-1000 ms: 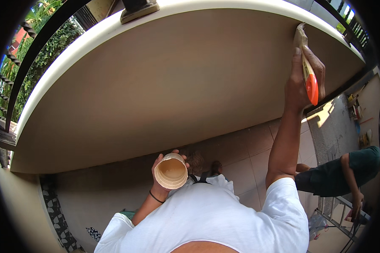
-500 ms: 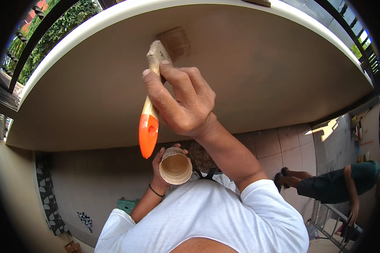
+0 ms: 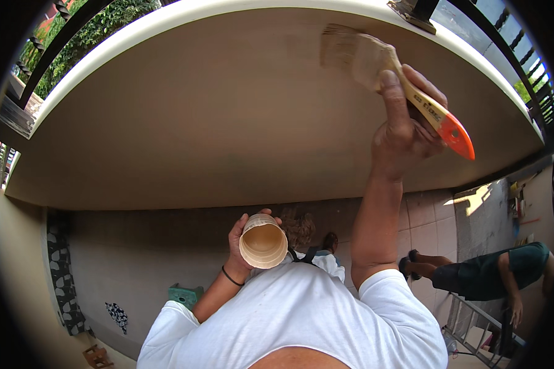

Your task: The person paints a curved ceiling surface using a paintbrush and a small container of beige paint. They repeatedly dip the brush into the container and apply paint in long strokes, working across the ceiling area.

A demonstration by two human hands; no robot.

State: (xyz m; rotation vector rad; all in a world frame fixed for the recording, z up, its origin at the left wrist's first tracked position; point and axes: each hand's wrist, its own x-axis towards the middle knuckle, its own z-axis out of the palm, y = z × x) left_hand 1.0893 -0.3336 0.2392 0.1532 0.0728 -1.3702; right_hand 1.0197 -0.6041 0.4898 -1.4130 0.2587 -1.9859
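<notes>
A flat paintbrush [image 3: 406, 83] with a wooden handle and an orange tip is gripped in my right hand [image 3: 406, 126]. Its bristles lie against the brown wall [image 3: 228, 123], near the upper edge and right of the middle; they point to the left. Low in front of my body, my left hand [image 3: 237, 240] is wrapped round a cream-coloured cup [image 3: 263, 245]. The cup's mouth faces me, and its inside looks pale and coated. A dark band circles my left wrist.
White coping [image 3: 184, 13] tops the wall, with black metal railings [image 3: 37, 74] above. On the floor are a green stool [image 3: 185, 296] and a dark patterned cloth [image 3: 117, 317]. Another person in dark clothes [image 3: 492, 270] bends at the right beside a metal ladder [image 3: 468, 317].
My right hand has swung to the right with the paintbrush, and the handle now slants down to the right. The dark wet patch near the wall's top has faded. My left hand still holds the cup.
</notes>
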